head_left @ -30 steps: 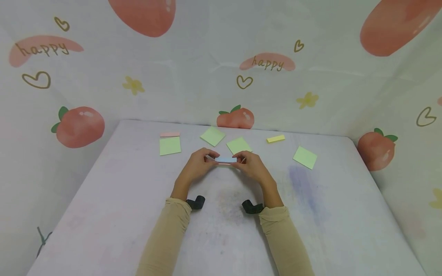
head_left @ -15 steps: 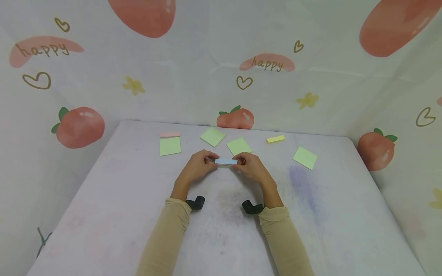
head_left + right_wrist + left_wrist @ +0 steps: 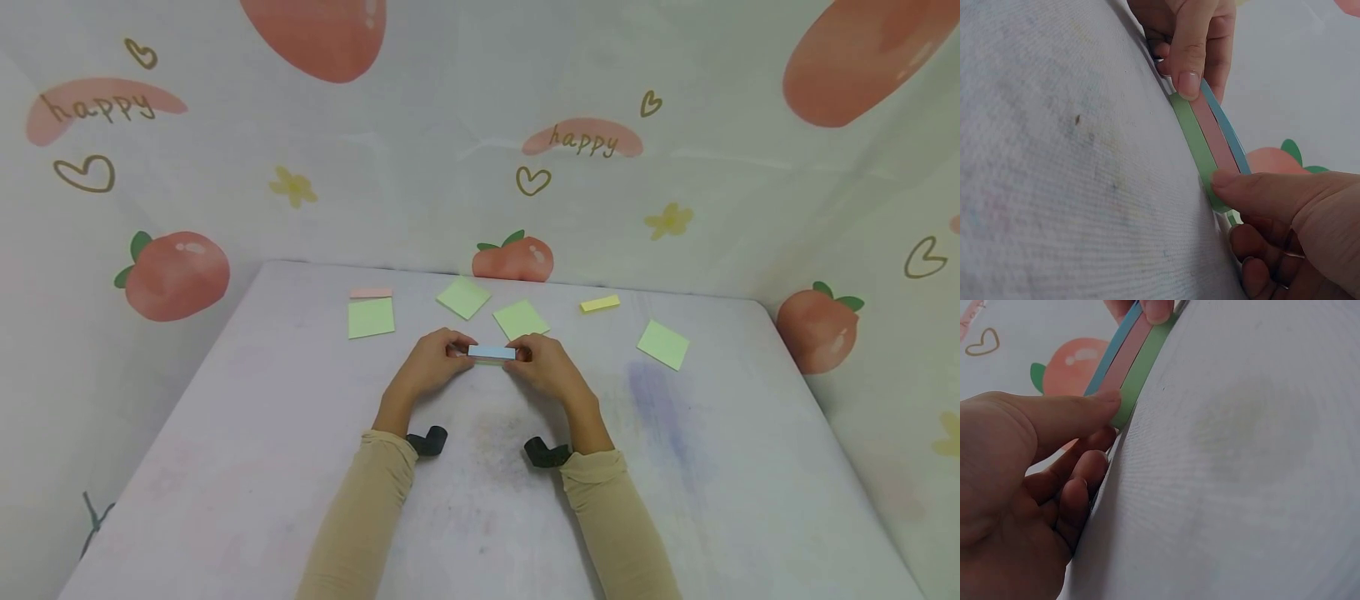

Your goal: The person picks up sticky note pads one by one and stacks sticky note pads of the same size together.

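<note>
Peach-printed cloth is covering the walls around a pale surface (image 3: 675, 467), and near its middle both hands are gripping a small stack of sticky strips (image 3: 491, 352), blue, pink and green in the wrist views. At its 9 o'clock end the left hand (image 3: 427, 367) is pinching it, thumb on the edge and fingers (image 3: 1079, 487) curled beneath; at 3 o'clock the right hand (image 3: 551, 371) is doing likewise. Whether the stack is touching the cloth is hard to judge. Green notes (image 3: 521, 319) are lying toward 12 o'clock, with one (image 3: 663, 343) toward 2 o'clock.
</note>
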The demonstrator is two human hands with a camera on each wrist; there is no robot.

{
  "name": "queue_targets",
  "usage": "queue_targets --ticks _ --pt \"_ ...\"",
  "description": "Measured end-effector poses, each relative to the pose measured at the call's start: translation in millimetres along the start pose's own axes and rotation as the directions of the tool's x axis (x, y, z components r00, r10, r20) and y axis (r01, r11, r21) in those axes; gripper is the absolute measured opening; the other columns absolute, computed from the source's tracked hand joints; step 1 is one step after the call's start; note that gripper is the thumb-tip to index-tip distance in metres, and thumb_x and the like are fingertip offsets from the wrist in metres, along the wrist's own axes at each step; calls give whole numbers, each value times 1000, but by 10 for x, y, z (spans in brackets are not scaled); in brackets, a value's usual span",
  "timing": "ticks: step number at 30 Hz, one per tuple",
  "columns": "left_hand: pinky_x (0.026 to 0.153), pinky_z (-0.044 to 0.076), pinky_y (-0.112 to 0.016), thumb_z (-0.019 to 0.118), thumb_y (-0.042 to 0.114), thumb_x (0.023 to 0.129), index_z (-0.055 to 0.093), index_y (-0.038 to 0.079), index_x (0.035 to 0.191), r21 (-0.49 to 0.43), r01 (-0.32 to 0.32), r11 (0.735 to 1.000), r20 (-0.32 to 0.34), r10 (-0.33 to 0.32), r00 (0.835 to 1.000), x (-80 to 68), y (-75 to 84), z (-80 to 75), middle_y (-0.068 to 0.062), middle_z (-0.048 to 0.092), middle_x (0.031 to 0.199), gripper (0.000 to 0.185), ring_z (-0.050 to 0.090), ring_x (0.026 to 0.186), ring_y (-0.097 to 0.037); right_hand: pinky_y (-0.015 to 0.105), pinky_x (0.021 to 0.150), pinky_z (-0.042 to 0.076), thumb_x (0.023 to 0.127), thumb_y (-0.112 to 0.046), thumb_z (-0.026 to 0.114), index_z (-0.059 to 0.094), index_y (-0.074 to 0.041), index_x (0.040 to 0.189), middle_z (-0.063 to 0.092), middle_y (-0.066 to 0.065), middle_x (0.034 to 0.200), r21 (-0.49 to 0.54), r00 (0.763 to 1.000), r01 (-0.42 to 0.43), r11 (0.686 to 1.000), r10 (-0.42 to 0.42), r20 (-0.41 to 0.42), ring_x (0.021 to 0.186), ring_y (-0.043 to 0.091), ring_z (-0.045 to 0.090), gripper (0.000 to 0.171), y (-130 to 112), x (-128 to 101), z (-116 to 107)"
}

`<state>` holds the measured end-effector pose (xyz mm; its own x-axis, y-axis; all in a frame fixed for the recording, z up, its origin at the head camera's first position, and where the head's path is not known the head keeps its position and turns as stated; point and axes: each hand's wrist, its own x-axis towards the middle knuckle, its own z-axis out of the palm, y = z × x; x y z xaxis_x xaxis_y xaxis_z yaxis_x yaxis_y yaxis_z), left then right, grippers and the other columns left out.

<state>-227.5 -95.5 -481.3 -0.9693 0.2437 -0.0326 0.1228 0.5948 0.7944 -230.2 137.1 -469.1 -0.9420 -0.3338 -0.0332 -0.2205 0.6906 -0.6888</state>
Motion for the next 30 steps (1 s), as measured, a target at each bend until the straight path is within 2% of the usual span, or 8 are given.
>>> queue_targets --ticks 12,22,26,30 --pt "79 47 -29 74 21 93 74 14 120 3 16 1000 1 -16 1000 -38 -18 -3 -4 70 112 27 60 91 -18 28 70 45 92 -19 76 72 -7 117 63 4 91 10 999 -13 1000 12 36 82 17 55 28 0 -5 -9" --pt "77 46 -28 75 22 93 74 16 120 -13 14 1000 4 -14 1000 -12 -23 9 -3 71 110 28 58 85 -16 29 72 50 91 -28 77 71 -11 121 65 5 97 72 998 -67 995 66 15 86 19 62 35 35 -65 -229" --pt "78 47 -29 75 23 93 74 17 120 -17 13 1000 4 -13 1000 -16 -17 1 -3 71 112 27 58 86 -16 29 74 51 92 -32 76 69 -9 126 66 6 103 42 998 -62 997 62 -12 91 21 64 42 77 -59 -339" --pt "79 47 -30 74 23 94 73 17 121 -20 13 1000 8 -13 1000 -22 -14 -7 -3 71 112 27 58 86 -16 38 84 55 93 -35 74 64 -8 134 67 11 114 -22 999 -19 1000 18 -47 100 27 65 50 123 -49 -428"
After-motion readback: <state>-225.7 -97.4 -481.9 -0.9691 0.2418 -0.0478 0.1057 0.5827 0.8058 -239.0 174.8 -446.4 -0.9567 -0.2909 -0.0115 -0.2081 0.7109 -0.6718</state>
